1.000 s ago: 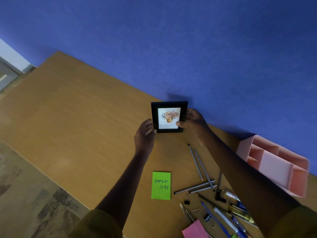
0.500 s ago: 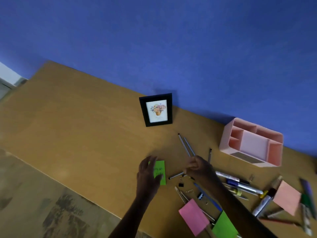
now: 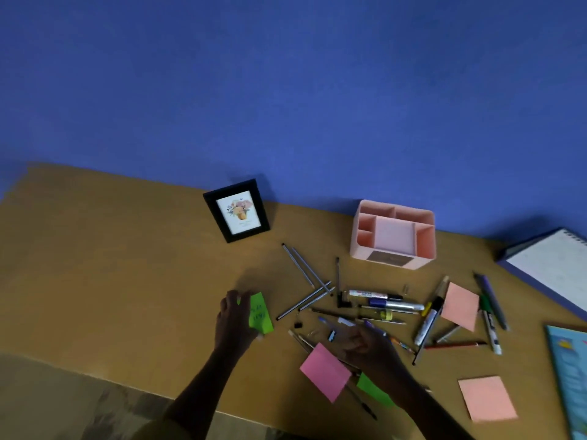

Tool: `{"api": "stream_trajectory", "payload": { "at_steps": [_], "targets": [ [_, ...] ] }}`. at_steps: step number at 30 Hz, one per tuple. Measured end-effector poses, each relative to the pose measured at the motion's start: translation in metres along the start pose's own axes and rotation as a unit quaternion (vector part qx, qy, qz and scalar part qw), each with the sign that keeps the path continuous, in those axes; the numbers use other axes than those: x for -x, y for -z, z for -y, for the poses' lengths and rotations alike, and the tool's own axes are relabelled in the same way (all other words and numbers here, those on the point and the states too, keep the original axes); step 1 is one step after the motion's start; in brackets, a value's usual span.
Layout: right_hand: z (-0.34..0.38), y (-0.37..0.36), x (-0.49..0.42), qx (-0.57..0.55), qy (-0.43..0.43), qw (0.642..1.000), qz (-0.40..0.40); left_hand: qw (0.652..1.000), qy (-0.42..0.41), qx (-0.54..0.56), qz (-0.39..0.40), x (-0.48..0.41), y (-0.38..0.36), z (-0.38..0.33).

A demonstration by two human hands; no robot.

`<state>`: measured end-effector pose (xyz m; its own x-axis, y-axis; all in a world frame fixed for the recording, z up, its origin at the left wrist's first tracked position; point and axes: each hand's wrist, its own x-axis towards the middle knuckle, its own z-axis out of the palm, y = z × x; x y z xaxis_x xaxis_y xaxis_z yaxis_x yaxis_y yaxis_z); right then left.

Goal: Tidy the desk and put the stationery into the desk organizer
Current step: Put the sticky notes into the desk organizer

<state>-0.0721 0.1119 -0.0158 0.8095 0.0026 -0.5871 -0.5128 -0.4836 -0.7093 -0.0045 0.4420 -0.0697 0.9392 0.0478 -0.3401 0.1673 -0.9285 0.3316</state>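
Observation:
The pink desk organizer (image 3: 358, 251) stands empty by the blue wall at the back right. In front of it lie several pens, markers (image 3: 395, 304) and grey pencils (image 3: 304, 270) scattered on the wooden desk (image 3: 111, 265). My left hand (image 3: 233, 323) grips a green sticky note (image 3: 261, 312) by its left edge, and the note is tilted up off the desk. My right hand (image 3: 370, 349) hovers with curled fingers over the pens, beside a pink sticky pad (image 3: 325, 371). Whether it holds a pen is unclear.
A black picture frame (image 3: 236, 211) stands upright against the wall. Peach notes (image 3: 460, 304) (image 3: 487, 398) and another green note (image 3: 373, 389) lie among the pens. A spiral notebook (image 3: 552, 265) and a light blue book (image 3: 571, 376) occupy the far right.
Both hands let go of the picture frame, now standing at the wall, and dropped to the clutter. My left hand took the green note; my right hand moved nearer over the pens.

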Motion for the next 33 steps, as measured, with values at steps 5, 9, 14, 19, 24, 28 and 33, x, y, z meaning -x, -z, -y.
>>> {"api": "stream_trajectory", "payload": {
  "at_steps": [5, 9, 14, 19, 24, 28, 33],
  "targets": [
    [-0.016, 0.014, 0.016, -0.003, -0.003, 1.000, -0.029, 0.998, 0.005, 0.038, -0.048, 0.012, 0.008, -0.005],
    [-0.026, 0.025, 0.027, 0.013, 0.010, 0.999, -0.046, 0.994, -0.012, 0.045, -0.098, 0.025, 0.013, -0.019],
    [-0.036, 0.033, 0.031, 0.010, 0.012, 0.997, -0.073, 0.987, -0.051, 0.090, -0.126, 0.039, 0.016, -0.038],
    [-0.024, 0.047, 0.024, 0.025, 0.071, 0.994, -0.076, 0.975, -0.122, 0.141, -0.119, 0.041, 0.031, -0.085],
    [0.021, 0.065, 0.004, 0.012, 0.170, 0.980, -0.101, 0.958, -0.208, 0.164, -0.105, 0.031, 0.042, -0.151],
    [0.057, 0.085, -0.015, 0.045, 0.256, 0.956, -0.140, 0.933, -0.301, 0.151, -0.125, 0.014, 0.050, -0.202],
    [0.078, 0.121, -0.037, 0.123, 0.334, 0.908, -0.222, 0.913, -0.343, 0.158, -0.152, -0.014, 0.060, -0.242]
  ]
}}
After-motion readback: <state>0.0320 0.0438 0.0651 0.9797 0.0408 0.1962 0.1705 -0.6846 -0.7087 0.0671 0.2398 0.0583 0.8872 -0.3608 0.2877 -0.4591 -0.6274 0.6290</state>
